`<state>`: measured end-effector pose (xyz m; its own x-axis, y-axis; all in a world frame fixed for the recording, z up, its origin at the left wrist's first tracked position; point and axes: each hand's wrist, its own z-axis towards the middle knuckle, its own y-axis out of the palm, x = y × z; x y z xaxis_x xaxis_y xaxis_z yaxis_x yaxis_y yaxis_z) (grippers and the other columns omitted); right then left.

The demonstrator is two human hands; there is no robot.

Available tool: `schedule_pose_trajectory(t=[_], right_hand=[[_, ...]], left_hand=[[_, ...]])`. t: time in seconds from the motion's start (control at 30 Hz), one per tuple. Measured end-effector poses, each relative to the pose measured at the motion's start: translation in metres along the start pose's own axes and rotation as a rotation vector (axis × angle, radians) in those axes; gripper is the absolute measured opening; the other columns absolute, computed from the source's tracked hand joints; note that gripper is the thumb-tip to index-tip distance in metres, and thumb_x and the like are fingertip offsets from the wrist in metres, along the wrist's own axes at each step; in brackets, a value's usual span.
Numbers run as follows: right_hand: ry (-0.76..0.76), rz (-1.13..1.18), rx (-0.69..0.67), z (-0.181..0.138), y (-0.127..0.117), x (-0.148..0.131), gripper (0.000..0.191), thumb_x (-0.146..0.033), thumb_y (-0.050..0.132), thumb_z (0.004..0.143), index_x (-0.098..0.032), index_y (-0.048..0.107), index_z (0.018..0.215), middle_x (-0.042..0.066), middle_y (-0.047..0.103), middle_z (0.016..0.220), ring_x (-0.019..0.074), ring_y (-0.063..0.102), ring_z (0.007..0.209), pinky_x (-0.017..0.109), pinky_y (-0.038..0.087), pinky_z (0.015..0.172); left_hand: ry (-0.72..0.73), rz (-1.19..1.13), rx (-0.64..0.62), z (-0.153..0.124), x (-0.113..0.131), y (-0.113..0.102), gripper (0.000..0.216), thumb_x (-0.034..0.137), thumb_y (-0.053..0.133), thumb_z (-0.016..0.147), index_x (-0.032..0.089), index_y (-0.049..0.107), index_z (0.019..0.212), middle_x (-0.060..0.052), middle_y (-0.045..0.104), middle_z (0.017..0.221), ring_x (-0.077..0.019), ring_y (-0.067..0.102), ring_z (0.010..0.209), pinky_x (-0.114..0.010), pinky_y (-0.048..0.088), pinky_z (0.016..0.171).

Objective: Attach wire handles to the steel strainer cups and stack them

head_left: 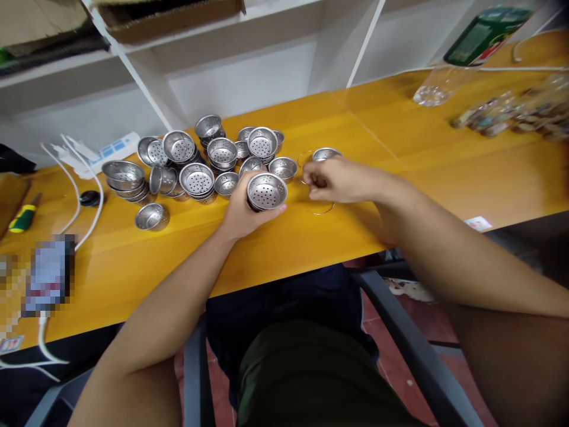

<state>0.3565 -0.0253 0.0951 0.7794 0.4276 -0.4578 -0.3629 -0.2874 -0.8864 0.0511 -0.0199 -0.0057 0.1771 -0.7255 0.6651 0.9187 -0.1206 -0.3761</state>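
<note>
Perforated round silver metal cup [267, 191]: located above the front part of the yellow-orange wood-look tabletop [267, 255], held in the left hand [242, 207], whose fingers and thumb are closed around its side. The mouth faces upward and toward the camera; the inner wall is bright, the rim is smooth and circular, and the bottom carries rows of small dark holes. A darker edge is noted beneath the rim; whether a second cup is nested below cannot be told. The right hand [331, 181] has its fingers curled in and drawn together, just beside thin curved metal wire [320, 212]; whether they pinch any of it cannot be determined. Directly beyond that hand stands a separate single silver cup [326, 153], partly covered by it. Left of and behind the held cup is a close cluster of like silver metal cups [198, 178], several nested one inside another in short stacks, the topmost showing pierced bottoms; one within the group lies on its side. A lone upright silver cup [152, 217] stands at the cluster's front left. Other containers: a clear plastic bottle with a green label [482, 38] at the far right, near clear plastic bags [498, 115] with brownish contents, too blurred to identify, and a brown cardboard box [173, 21] on the white shelf unit [244, 65], its interior dark and unreadable.
</note>
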Motion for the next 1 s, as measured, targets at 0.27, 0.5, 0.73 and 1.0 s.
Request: schedule_pose_trajectory(t=[0.27, 0.5, 0.73, 1.0], right_hand=[[-0.312, 0.598, 0.418, 0.019, -0.017, -0.026, 0.036, -0.060, 0.094, 0.112, -0.026, 0.082, 0.108, 0.002, 0.071, 0.079, 0.0198, 0.059, 0.070, 0.037, 0.049, 0.063], [-0.394, 0.881, 0.341, 0.057, 0.034, -0.038, 0.056, -0.079, 0.099, 0.104, -0.027, 0.078, 0.109, -0.003, 0.065, 0.070, 0.0157, 0.053, 0.060, 0.032, 0.042, 0.052], [-0.349, 0.914, 0.446, 0.062, 0.046, -0.028, 0.047, -0.072, 0.093, 0.108, -0.028, 0.077, 0.115, -0.004, 0.060, 0.068, 0.0155, 0.043, 0.056, 0.032, 0.038, 0.051], [-0.405, 0.749, 0.418, 0.049, 0.043, -0.033, 0.028, -0.050, 0.092, 0.101, -0.028, 0.082, 0.113, -0.006, 0.052, 0.072, 0.0171, 0.044, 0.066, 0.035, 0.039, 0.065]], left_hand=[[-0.072, -0.044, -0.025, -0.003, 0.004, -0.002, 0.093, 0.083, 0.097, 0.101, 0.027, 0.063, 0.167, -0.019, 0.082, 0.163, -0.0364, 0.086, 0.146, -0.054, 0.073, 0.125], [-0.025, -0.097, -0.007, -0.006, -0.006, -0.005, 0.086, 0.089, 0.082, 0.107, 0.030, 0.061, 0.167, -0.017, 0.083, 0.153, -0.0355, 0.087, 0.133, -0.055, 0.077, 0.113], [-0.057, 0.000, 0.067, -0.008, -0.008, 0.002, 0.092, 0.078, 0.100, 0.099, 0.032, 0.050, 0.162, -0.010, 0.075, 0.146, -0.0298, 0.085, 0.126, -0.049, 0.074, 0.111], [-0.050, 0.029, 0.054, 0.000, 0.003, 0.002, 0.079, 0.079, 0.099, 0.101, 0.028, 0.069, 0.153, -0.013, 0.081, 0.144, -0.0356, 0.084, 0.136, -0.059, 0.072, 0.123]])
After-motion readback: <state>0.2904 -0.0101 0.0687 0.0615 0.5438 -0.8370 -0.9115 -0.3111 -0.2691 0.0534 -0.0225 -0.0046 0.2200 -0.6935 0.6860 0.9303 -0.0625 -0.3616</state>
